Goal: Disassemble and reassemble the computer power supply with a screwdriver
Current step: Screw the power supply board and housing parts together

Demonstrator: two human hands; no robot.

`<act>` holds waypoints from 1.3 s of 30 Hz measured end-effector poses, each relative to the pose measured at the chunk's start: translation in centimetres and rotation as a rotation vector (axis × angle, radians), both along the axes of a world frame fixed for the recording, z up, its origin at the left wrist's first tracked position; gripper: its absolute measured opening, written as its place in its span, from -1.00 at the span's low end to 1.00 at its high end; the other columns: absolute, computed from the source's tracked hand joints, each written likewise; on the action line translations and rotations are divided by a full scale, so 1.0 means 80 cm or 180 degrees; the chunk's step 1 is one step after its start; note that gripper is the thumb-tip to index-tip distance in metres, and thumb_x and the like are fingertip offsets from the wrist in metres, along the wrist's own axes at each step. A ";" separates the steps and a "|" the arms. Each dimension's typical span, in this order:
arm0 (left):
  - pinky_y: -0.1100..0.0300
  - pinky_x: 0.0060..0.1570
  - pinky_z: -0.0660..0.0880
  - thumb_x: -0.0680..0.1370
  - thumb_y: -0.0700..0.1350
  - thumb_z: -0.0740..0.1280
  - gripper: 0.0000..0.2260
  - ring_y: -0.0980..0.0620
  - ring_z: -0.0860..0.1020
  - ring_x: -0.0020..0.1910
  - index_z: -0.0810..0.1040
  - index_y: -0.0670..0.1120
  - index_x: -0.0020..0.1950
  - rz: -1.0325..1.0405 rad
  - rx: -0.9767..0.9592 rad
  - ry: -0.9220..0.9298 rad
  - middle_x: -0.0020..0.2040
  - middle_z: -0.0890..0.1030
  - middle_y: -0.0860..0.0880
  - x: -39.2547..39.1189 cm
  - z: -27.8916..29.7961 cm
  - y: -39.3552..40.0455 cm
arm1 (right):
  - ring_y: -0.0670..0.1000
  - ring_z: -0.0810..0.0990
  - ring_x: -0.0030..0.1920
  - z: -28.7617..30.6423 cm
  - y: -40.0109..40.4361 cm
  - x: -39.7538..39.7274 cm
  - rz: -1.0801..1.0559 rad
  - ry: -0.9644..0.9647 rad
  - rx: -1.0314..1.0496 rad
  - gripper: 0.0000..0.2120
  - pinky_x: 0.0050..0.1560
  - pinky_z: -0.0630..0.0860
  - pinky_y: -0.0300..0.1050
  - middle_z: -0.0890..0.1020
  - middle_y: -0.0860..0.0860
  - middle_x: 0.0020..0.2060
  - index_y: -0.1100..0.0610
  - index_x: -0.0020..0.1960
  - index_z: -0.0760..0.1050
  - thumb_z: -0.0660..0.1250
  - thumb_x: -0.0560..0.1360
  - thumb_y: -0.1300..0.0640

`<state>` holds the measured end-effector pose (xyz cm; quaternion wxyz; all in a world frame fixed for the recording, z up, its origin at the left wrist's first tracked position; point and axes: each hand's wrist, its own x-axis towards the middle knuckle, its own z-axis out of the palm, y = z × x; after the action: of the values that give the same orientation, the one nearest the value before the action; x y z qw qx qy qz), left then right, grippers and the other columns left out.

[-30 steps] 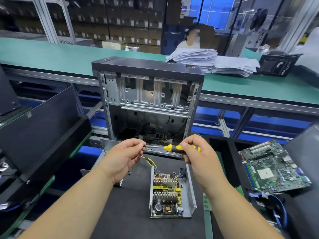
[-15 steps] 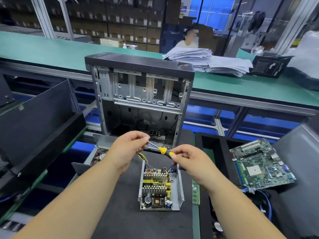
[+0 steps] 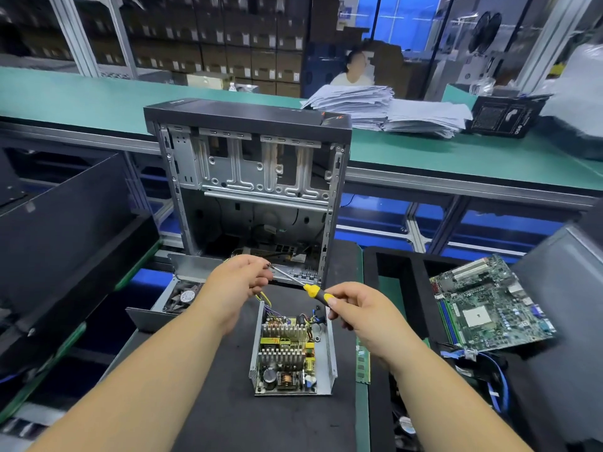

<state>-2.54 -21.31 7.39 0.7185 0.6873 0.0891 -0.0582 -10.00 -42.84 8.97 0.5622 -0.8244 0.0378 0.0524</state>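
Observation:
The opened power supply (image 3: 288, 353) lies on the black mat, its circuit board, heatsinks and coloured wires exposed. Its removed cover with the fan (image 3: 177, 293) lies to the left. My right hand (image 3: 362, 309) grips the yellow-and-black handle of the screwdriver (image 3: 310, 290), held above the unit with the shaft pointing up-left. My left hand (image 3: 236, 285) pinches at the screwdriver's tip, apparently on a small screw; the fingers hide it.
An open computer case (image 3: 251, 177) stands upright just behind my hands. A motherboard (image 3: 489, 305) rests in a black tray to the right, a RAM stick (image 3: 363, 363) beside the mat. Dark panels lean at left. A person sits beyond the green bench with paper stacks (image 3: 385, 107).
The screwdriver has tilted from level to pointing up-left, and my right hand has dropped lower. My left hand stays pinched at the tip. The camera view shifted slightly.

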 end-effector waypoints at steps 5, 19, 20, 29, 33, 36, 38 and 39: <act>0.24 -0.21 0.47 0.59 -0.14 0.30 -0.80 0.14 0.50 -0.30 0.65 -0.07 -0.19 -0.0228 0.0423 -0.0228 -0.29 0.64 0.06 -0.002 0.004 0.000 | -0.09 0.45 -0.32 0.005 -0.006 -0.004 0.0076 -0.0044 -0.0130 -0.86 -0.21 0.42 -0.12 0.66 -0.11 -0.30 -0.07 0.00 0.62 0.29 0.59 0.09; 0.10 -0.10 0.44 0.56 -0.04 0.31 -0.79 0.05 0.48 -0.23 0.62 0.00 -0.25 -0.0620 0.0895 -0.0544 -0.22 0.62 -0.03 -0.007 0.011 -0.006 | -0.05 0.42 -0.30 -0.002 -0.020 -0.009 0.0049 0.0085 0.0062 -0.74 -0.20 0.36 -0.12 0.58 -0.09 -0.39 -0.05 -0.03 0.62 0.16 0.63 0.10; 0.10 -0.11 0.44 0.55 -0.03 0.31 -0.79 0.05 0.47 -0.23 0.62 0.00 -0.25 -0.0631 0.0839 -0.0532 -0.22 0.62 -0.02 -0.007 0.012 -0.007 | -0.06 0.41 -0.32 -0.004 -0.020 -0.010 0.0035 0.0098 0.0116 -0.74 -0.21 0.36 -0.14 0.58 -0.09 -0.40 -0.04 -0.03 0.62 0.16 0.63 0.11; 0.12 -0.06 0.46 0.53 0.11 0.35 -0.84 0.03 0.57 -0.05 0.60 0.05 -0.04 -0.0062 0.0905 -0.0403 -0.11 0.65 0.05 -0.008 -0.001 -0.005 | -0.10 0.37 -0.38 -0.015 -0.031 -0.016 -0.0184 0.0201 0.0488 -0.75 -0.27 0.33 -0.21 0.55 -0.06 -0.39 0.01 -0.02 0.63 0.17 0.62 0.10; 0.12 0.02 0.45 0.50 0.14 0.41 -0.61 -0.03 0.55 0.07 0.49 -0.05 0.20 -0.0530 0.2539 0.0589 0.13 0.59 -0.04 -0.014 -0.032 0.006 | -0.07 0.38 -0.37 -0.022 -0.036 -0.017 -0.0316 0.0183 0.0768 -0.78 -0.21 0.34 -0.13 0.55 -0.05 -0.37 0.08 -0.06 0.62 0.24 0.57 0.00; 0.10 0.18 0.48 0.51 0.10 0.41 -0.47 -0.08 0.55 0.17 0.37 -0.09 0.39 -0.1137 0.3012 0.1042 0.26 0.54 -0.10 -0.022 -0.062 0.006 | -0.01 0.38 -0.29 -0.027 -0.041 -0.019 -0.0339 0.0072 0.0697 -0.78 -0.18 0.32 -0.10 0.54 -0.04 -0.38 0.14 -0.10 0.59 0.27 0.57 0.02; 0.15 0.07 0.48 0.51 0.07 0.38 -0.54 -0.04 0.56 0.04 0.37 -0.03 0.36 -0.1153 0.3186 0.0905 0.16 0.58 -0.07 -0.026 -0.073 0.004 | 0.00 0.39 -0.26 -0.029 -0.043 -0.020 -0.0347 0.0054 0.0657 -0.77 -0.14 0.34 -0.10 0.56 -0.03 -0.37 0.12 -0.09 0.59 0.24 0.60 0.03; 0.18 -0.03 0.45 0.52 0.05 0.36 -0.60 -0.03 0.53 -0.02 0.38 0.00 0.31 -0.1126 0.3327 0.0773 0.08 0.58 -0.04 -0.027 -0.077 0.003 | 0.00 0.40 -0.25 -0.029 -0.045 -0.021 -0.0354 0.0064 0.0669 -0.77 -0.12 0.35 -0.10 0.58 -0.02 -0.36 0.09 -0.08 0.60 0.22 0.62 0.03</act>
<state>-4.73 -21.05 1.23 0.2464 0.9446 0.0716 -0.2045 -11.68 -46.40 6.67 0.6472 -0.7570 0.0834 0.0331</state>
